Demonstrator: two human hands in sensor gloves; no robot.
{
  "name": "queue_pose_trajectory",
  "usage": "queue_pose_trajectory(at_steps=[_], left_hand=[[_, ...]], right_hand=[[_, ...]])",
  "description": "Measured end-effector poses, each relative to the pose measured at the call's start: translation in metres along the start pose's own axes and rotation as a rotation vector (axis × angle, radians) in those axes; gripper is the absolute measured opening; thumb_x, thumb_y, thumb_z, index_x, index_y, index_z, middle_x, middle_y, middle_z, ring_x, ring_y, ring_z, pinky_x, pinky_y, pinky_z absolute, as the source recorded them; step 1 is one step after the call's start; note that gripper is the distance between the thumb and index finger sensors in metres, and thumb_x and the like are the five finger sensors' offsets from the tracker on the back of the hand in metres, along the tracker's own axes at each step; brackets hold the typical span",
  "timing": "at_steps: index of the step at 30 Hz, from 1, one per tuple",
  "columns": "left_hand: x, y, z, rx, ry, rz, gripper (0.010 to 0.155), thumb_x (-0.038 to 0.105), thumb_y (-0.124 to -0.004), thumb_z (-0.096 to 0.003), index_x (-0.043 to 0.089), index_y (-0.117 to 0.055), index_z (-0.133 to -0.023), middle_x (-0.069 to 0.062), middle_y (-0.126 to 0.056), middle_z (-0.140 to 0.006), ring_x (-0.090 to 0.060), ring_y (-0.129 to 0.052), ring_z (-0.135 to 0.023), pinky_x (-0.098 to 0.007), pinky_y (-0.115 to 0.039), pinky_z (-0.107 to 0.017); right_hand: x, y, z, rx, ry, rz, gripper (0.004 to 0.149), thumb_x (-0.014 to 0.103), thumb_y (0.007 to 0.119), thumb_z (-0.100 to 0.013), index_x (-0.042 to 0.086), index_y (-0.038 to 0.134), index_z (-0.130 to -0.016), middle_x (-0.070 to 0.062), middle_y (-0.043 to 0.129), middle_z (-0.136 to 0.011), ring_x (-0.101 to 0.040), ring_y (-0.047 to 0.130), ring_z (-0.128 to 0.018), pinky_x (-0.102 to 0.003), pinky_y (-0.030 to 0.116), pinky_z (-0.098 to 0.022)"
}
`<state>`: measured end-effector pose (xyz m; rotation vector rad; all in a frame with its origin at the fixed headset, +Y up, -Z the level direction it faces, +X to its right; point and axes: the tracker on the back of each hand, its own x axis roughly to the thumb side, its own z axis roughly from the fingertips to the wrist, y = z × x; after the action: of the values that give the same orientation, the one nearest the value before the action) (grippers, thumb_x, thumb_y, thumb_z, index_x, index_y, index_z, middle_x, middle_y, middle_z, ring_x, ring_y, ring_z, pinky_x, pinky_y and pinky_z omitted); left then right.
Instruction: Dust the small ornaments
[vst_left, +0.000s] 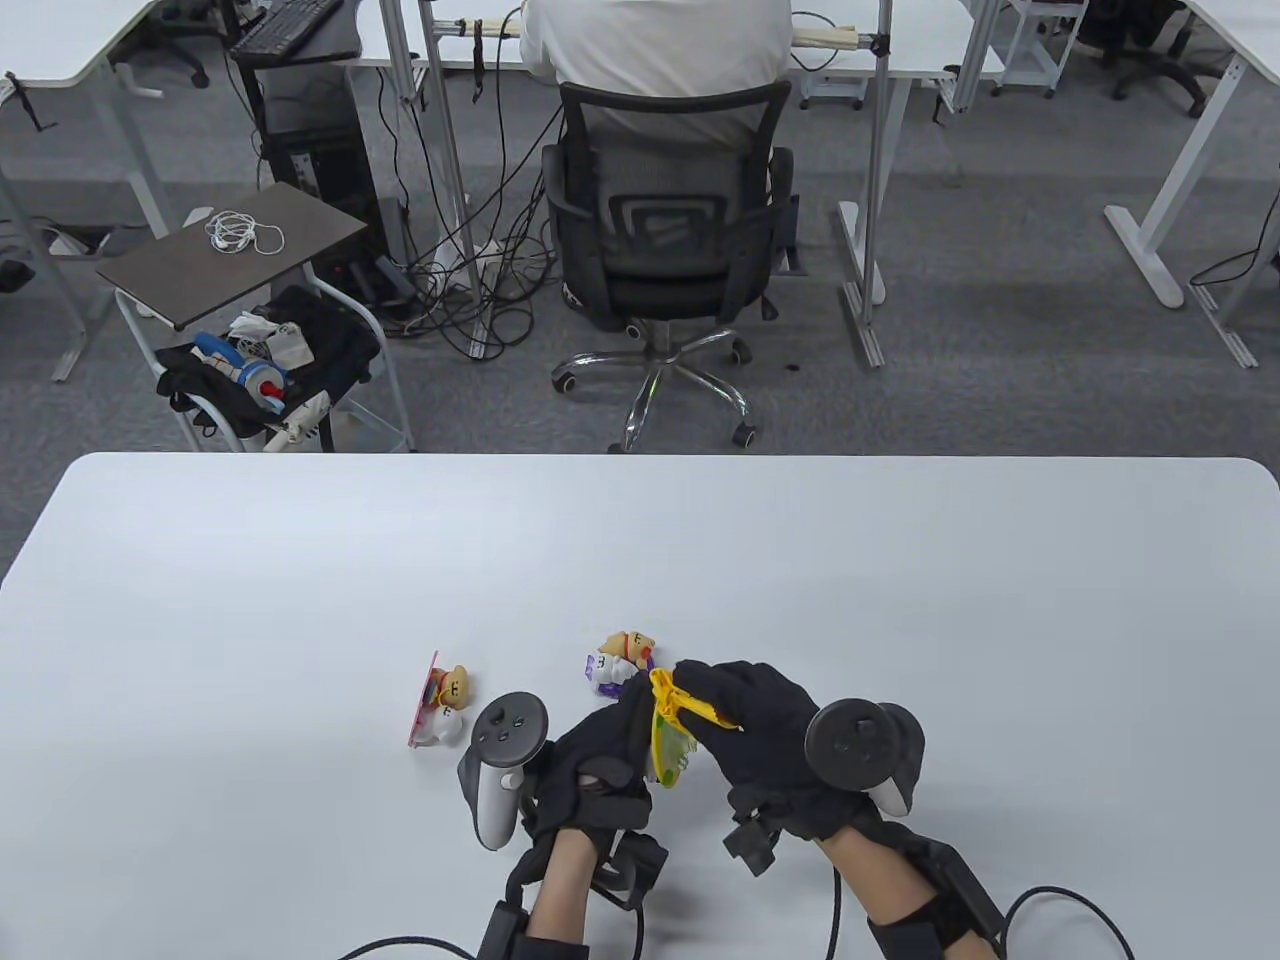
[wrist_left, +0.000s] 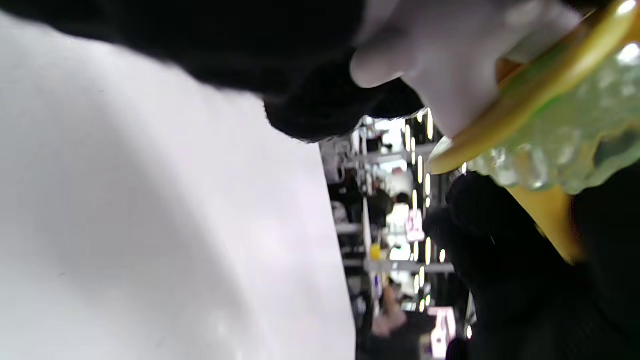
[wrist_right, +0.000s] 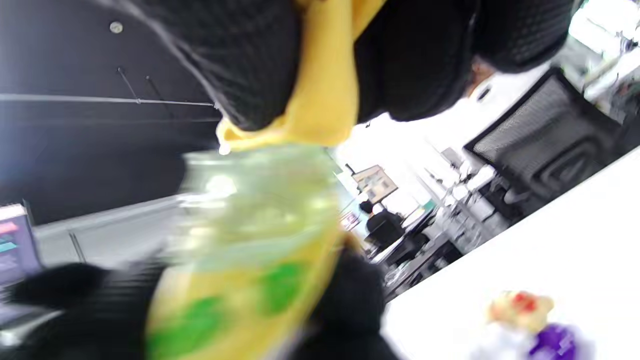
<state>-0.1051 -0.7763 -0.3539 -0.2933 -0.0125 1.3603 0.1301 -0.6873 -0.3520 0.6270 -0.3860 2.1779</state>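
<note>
- A yellow-green ornament (vst_left: 668, 742) is held above the white bench (vst_left: 300, 600), near its front edge, between the two hands.
- The left hand (vst_left: 600, 760) is closed around the ornament's lower part, as far as can be seen.
- A yellow cloth (vst_left: 690, 705) is gripped by the right hand (vst_left: 760, 730) and pressed against the ornament's top.
- A bear ornament with a pink card (vst_left: 440, 700) lies on the bench to the left of the hands.
- A bear ornament with purple parts (vst_left: 622, 662) stands just beyond the hands.
</note>
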Motion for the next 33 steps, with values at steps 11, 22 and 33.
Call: queue_pose_trajectory(at_steps=[11, 22, 33], left_hand=[[0.001, -0.007, -0.001, -0.004, -0.014, -0.069, 0.075, 0.082, -0.051, -0.0467, 0.024, -0.093, -0.069, -0.003, -0.108, -0.049, -0.009, -0.098, -0.004, -0.034, -0.087, -0.013], [-0.015, -0.002, -0.004, -0.077, -0.032, 0.18, 0.075, 0.082, -0.049, -0.0476, 0.025, -0.09, -0.071, -0.001, -0.107, -0.052, -0.008, -0.099, -0.008, -0.033, -0.088, -0.016], [-0.017, 0.002, -0.006, -0.07, -0.056, 0.277, 0.074, 0.082, -0.047, -0.0489, 0.025, -0.087, -0.076, -0.002, -0.105, -0.057, -0.009, -0.1, -0.013, -0.035, -0.088, -0.02]], right_hand=[[0.009, 0.002, 0.0, 0.08, -0.069, -0.08, 0.046, 0.036, 0.087, -0.046, 0.025, 0.085, -0.091, -0.008, 0.088, -0.075, -0.028, 0.09, -0.059, -0.055, 0.074, -0.055], [0.021, 0.001, -0.001, 0.111, -0.108, -0.097, 0.047, 0.041, 0.087, -0.045, 0.029, 0.085, -0.091, -0.004, 0.088, -0.077, -0.026, 0.091, -0.063, -0.053, 0.077, -0.055], [0.02, 0.004, 0.001, 0.15, -0.092, -0.112, 0.048, 0.038, 0.088, -0.046, 0.026, 0.083, -0.092, -0.006, 0.087, -0.078, -0.028, 0.09, -0.065, -0.054, 0.076, -0.054]])
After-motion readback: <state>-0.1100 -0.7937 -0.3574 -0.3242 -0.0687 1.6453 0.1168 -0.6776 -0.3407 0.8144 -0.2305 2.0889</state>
